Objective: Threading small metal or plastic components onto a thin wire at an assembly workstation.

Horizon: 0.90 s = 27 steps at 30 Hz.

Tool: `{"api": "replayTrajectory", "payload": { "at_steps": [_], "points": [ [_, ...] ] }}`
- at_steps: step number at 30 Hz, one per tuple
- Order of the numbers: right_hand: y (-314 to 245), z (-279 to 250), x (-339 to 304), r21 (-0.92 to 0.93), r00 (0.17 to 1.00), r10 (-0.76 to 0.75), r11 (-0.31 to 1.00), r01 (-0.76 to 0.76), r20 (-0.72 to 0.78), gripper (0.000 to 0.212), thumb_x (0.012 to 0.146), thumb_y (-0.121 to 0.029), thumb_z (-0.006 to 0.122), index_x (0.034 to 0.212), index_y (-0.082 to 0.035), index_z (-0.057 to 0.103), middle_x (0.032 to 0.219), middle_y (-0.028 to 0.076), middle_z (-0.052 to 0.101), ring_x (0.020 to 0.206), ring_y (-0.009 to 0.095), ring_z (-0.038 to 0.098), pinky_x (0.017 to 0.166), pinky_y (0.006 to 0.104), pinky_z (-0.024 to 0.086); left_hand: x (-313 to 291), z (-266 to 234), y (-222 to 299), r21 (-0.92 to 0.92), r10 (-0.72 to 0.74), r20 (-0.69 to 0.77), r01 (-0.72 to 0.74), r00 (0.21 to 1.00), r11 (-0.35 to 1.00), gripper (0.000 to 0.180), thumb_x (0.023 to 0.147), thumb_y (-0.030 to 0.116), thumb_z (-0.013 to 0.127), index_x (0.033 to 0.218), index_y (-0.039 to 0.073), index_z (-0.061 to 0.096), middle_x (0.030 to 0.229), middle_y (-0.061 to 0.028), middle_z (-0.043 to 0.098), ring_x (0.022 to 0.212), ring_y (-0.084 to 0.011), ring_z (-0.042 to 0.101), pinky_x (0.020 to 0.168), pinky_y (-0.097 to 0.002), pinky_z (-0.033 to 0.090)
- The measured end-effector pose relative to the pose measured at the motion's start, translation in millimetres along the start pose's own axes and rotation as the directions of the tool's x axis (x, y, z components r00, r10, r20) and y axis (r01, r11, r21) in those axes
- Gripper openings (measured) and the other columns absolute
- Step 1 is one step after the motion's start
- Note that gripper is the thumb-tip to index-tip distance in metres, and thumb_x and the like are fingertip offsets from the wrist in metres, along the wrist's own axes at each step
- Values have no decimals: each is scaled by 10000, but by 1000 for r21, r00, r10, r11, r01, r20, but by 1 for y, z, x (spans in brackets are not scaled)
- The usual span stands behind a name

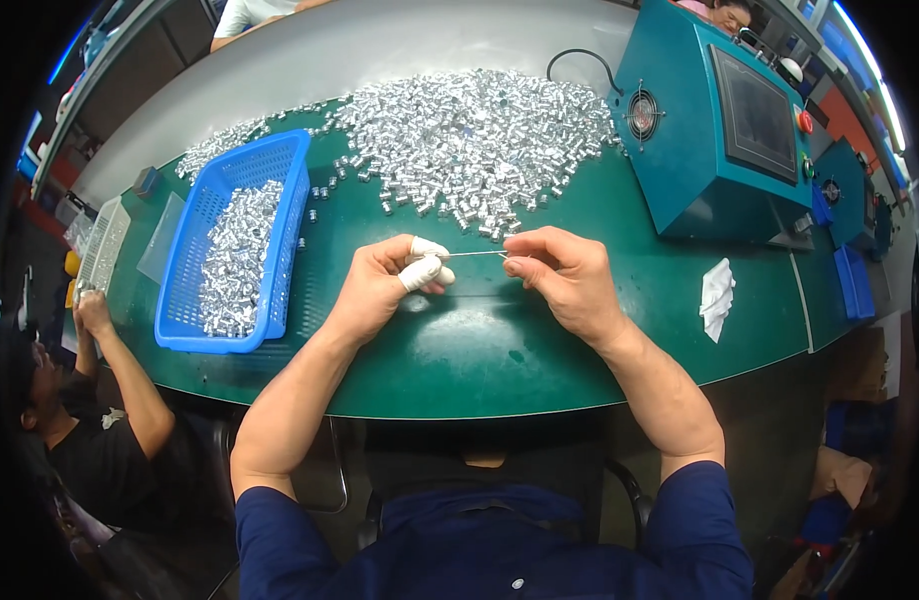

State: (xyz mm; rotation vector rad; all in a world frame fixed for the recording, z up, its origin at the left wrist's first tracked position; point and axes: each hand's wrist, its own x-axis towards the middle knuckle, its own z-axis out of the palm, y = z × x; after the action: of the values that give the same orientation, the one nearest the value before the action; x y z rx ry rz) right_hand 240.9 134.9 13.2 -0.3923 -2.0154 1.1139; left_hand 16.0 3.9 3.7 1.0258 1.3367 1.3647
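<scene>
Over the middle of the green table, my left hand [392,277] is closed, its thumb and forefinger wrapped in white covers and pinching one end of a thin metal rod [477,253]. The other end sits between the thumb and forefinger of my right hand [568,275], which is closed as well. The rod lies nearly level between the two hands. Anything small inside the left fingertips is hidden. Just beyond my hands spreads a large heap of small silvery metal cylinders [470,140].
A blue plastic basket [294,200] holding more silvery cylinders stands at the left. To the right are a teal machine [670,120] with a screen and a crumpled white cloth [717,298]. A co-worker [100,400] sits at the far left; other people are across the table.
</scene>
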Motion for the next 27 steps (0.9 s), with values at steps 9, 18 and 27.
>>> {"api": "replayTrajectory", "payload": {
  "at_steps": [9, 18, 27],
  "points": [
    [5, -7, 4, 369, 749, 537, 654, -660, 388, 234, 1024, -195, 622, 1064, 23, 699, 770, 74, 711, 687, 130, 702, 557, 229, 533, -4, 9, -3, 235, 62, 10, -63, 998, 970, 195, 951, 86, 704, 1123, -7, 702, 953, -92, 752, 864, -141, 706, 777, -283, 576],
    [4, -1, -5, 86, 981, 172, 980, -180, 87, 238, 1030, -217, 621, 1031, 4, 709, 725, 65, 691, 667, 118, 690, 528, 222, 507, 1, 1, -3, 39, -4, -2, 4, 1000, 999, 196, 949, 89, 703, 1121, -7, 703, 960, -92, 754, 863, -148, 708, 790, -286, 573],
    [1, 2, 0, 356, 861, 461, 784, -509, 215, 222, 1009, -210, 655, 984, 2, 716, 802, 72, 701, 674, 96, 665, 560, 222, 511, 3, 5, -8, 75, 57, -8, -56, 998, 996, 191, 945, 101, 713, 1107, 0, 703, 943, -88, 750, 830, -141, 700, 749, -284, 576]
  ]
}}
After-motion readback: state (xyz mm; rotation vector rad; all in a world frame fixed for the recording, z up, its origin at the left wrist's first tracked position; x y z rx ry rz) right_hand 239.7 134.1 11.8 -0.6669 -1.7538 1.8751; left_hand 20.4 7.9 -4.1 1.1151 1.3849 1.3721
